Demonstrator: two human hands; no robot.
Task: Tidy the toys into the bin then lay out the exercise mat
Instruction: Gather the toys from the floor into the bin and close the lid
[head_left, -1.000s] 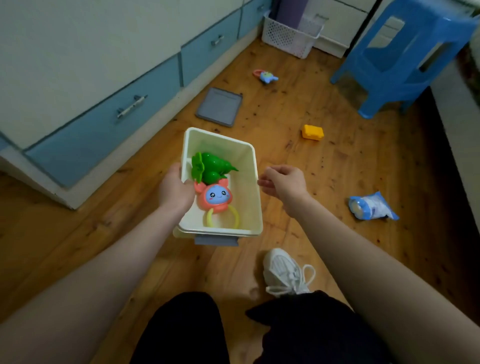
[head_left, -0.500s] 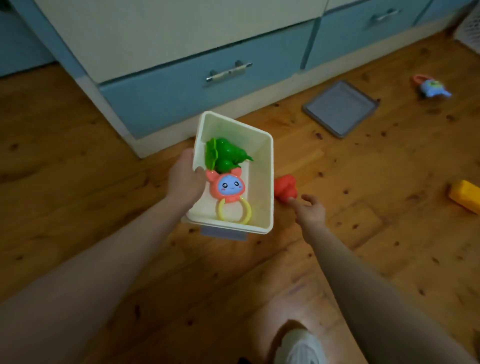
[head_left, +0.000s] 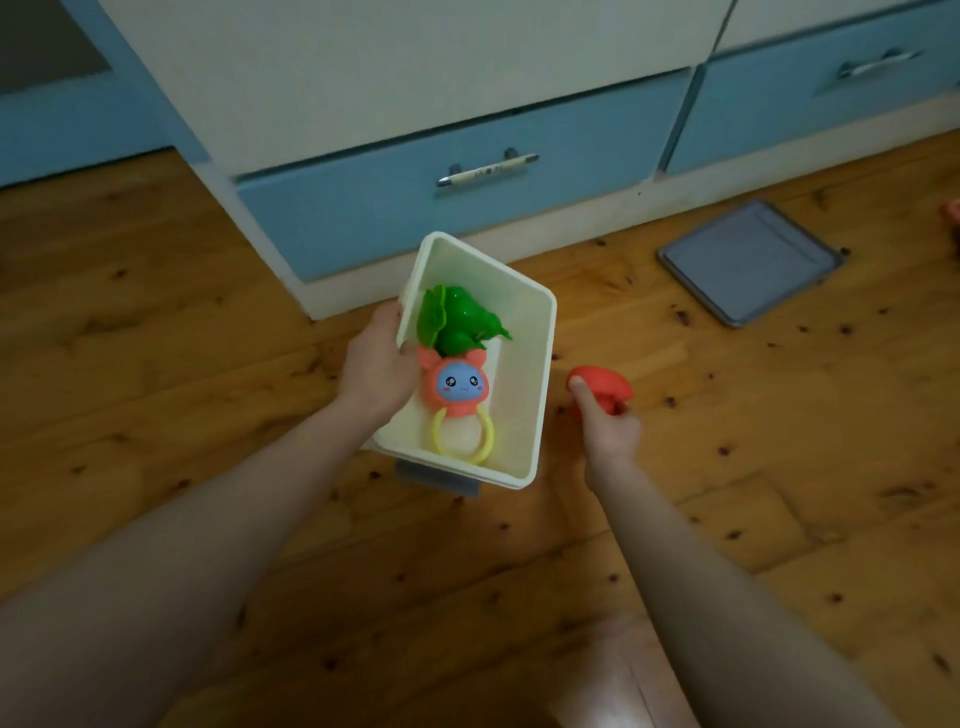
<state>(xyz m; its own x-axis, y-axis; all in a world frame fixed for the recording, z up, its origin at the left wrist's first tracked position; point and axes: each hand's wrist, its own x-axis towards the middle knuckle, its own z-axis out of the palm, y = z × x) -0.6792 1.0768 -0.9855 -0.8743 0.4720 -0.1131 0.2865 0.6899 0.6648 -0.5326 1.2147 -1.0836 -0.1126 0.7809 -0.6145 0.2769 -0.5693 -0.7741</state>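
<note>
Half a second ago the right hand (head_left: 610, 428) only reached toward the red toy (head_left: 605, 384) with its fingertips; now the thumb and the curled fingers pinch the toy, just beside the right wall of the bin (head_left: 543, 374). Whether the toy has left the floor, I cannot tell. The left hand (head_left: 376, 364) keeps its grip on the left wall of the cream bin, thumb over the rim, and the bin is held above the wooden floor (head_left: 156, 389). Inside it lie a green toy (head_left: 457, 322) at the far end and a pink rattle (head_left: 460, 387) with a yellow ring at the near end, touching each other. A grey lid (head_left: 748, 262) lies flat on the floor to the right, well apart, near the blue drawer (head_left: 363, 218) of the cabinet. Between the red toy and the bin nothing stands.
</note>
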